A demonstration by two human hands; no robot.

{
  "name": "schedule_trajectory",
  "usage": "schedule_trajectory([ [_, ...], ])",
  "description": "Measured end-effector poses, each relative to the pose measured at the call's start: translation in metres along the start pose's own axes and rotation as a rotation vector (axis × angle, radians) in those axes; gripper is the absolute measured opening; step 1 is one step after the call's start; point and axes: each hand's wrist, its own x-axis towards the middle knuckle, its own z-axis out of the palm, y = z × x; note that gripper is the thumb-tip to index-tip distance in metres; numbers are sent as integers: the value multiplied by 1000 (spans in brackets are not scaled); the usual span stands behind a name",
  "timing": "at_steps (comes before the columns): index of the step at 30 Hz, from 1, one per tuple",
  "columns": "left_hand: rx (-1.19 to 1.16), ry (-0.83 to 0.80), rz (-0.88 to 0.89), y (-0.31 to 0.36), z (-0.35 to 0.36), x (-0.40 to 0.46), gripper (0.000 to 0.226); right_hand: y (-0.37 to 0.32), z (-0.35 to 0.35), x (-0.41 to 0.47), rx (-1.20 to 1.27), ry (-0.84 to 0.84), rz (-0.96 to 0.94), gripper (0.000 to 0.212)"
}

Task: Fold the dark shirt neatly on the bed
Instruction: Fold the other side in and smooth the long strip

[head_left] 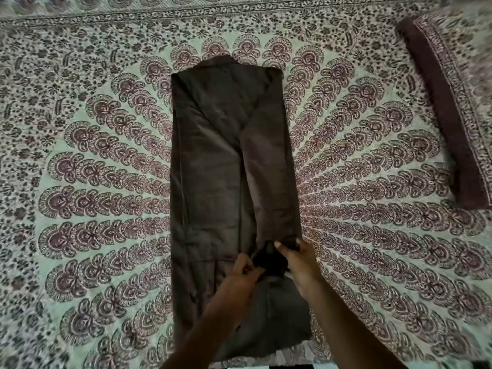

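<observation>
Dark brown cotton-like shirt [226, 169] lies flat on the bed, folded into a long narrow strip running away from me, roughly centred on the mandala print. Both side panels are turned in; they meet along a seam line down the middle, with a diagonal fold edge near the far end. Far end has a small peak of cloth sticking out past the strip. Near end reaches almost to the bottom edge of the frame.

My left hand [243, 272] is on the strip's near third, fingers curled, pinching a dark bunched bit of the shirt's cloth at the centre line. My right hand [298, 262] is just beside it, touching the same bunch, thumb and fingers closed on the cloth near the strip's right edge. The two hands are close together, the bunched fabric between them. Exact finger positions under the cloth: can't tell.

The shirt rests on a pale green bedsheet with maroon paisley fan pattern [93, 182], which covers the whole bed surface. A pillow in matching print with a dark maroon border [452, 102] sits at the far right, well apart from the shirt, lying at an angle.
</observation>
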Motion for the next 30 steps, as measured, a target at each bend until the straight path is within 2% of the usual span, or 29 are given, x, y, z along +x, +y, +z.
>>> schedule_trajectory([
  [1,-72,8,-43,7,4,-4,23,3,-1,-2,2,-24,29,19],
  [2,-21,39,-23,6,8,-8,24,8,-2,-2,-36,-42,31,23],
  [5,360,-13,167,-9,23,-18,52,18,-4,-6,-133,-75,-21,19],
  [7,283,-88,86,-17,30,-21,64,27,-6,-7,-224,-77,-78,20],
  [8,162,-63,73,-19,32,-22,64,31,-7,-8,-246,-71,-103,20],
  [11,-189,179,-15,-25,43,-25,56,43,-6,-14,-117,-77,-139,22],
  [13,-311,359,-187,-17,41,-16,43,45,-5,-20,17,-112,-135,26],
  [16,-362,333,-359,-9,37,0,35,52,-6,-29,128,-165,-144,23],
  [18,-235,241,-386,-13,37,9,53,53,-6,-35,124,-161,-161,20],
  [19,-187,192,-410,-14,37,12,61,53,-6,-37,88,-149,-179,21],
  [21,-180,150,-448,-14,38,13,62,54,-5,-38,-2,-138,-217,24],
  [26,-335,188,-504,-8,31,-2,30,56,-9,-33,-329,-47,-373,7],
  [30,-265,228,-521,-10,28,-16,25,57,-14,-37,-623,41,-422,23],
])
